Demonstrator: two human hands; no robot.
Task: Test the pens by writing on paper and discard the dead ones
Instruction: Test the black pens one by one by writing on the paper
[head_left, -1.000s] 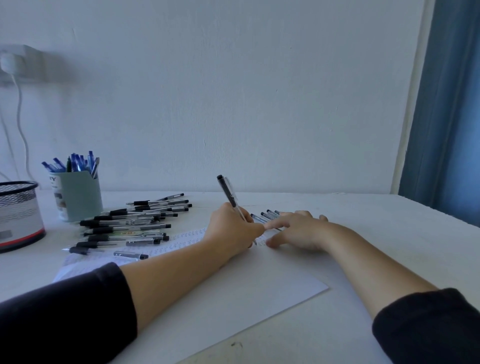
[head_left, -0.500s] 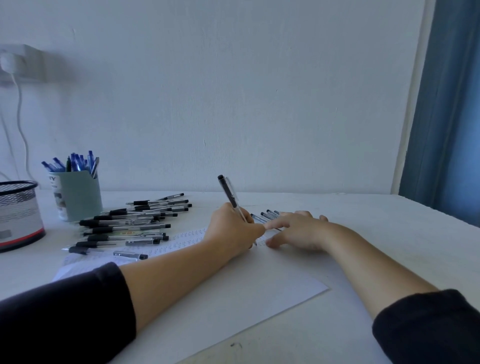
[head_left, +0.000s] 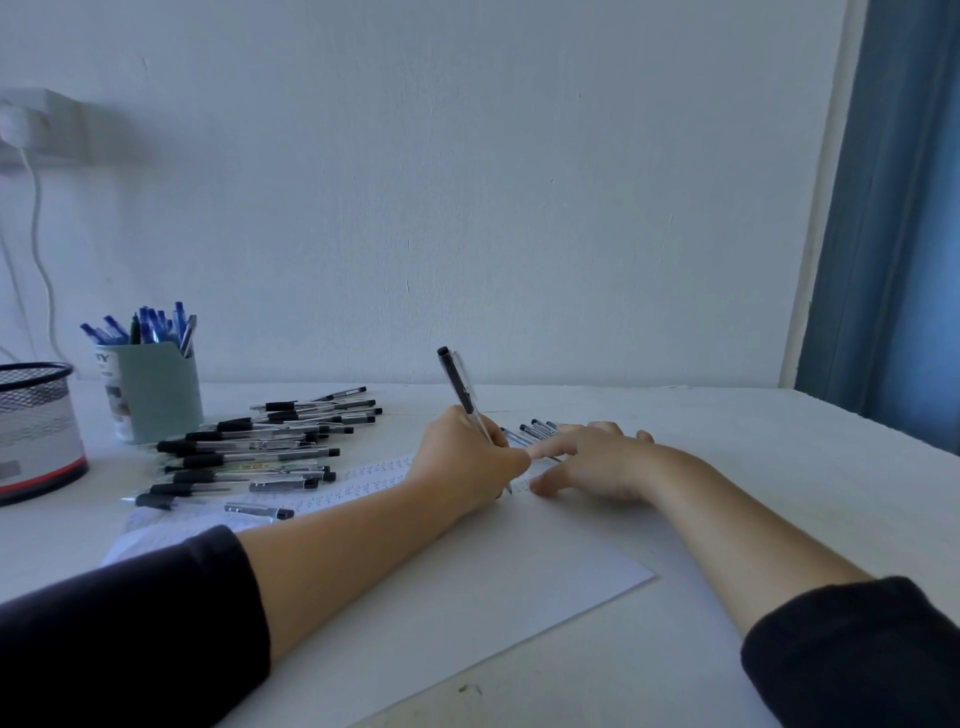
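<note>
A white sheet of paper (head_left: 441, 587) lies on the table, with rows of small scribbles near its far edge. My left hand (head_left: 467, 462) grips a black pen (head_left: 460, 387), tilted back to the left, its tip down on the paper. My right hand (head_left: 592, 462) rests flat on the paper's far right part, fingers spread, touching the left hand. A heap of black pens (head_left: 270, 441) lies left of the hands. A few more pens (head_left: 535, 428) lie just behind my right hand, partly hidden.
A pale green cup (head_left: 156, 389) holding several blue pens stands at the back left. A black mesh bin (head_left: 36, 431) is at the far left edge. A cable hangs from a wall socket (head_left: 21, 124). A blue curtain (head_left: 904, 218) hangs on the right.
Hardly anything differs; the pen in my left hand has shifted only slightly on the paper, and my right hand stays in place.
</note>
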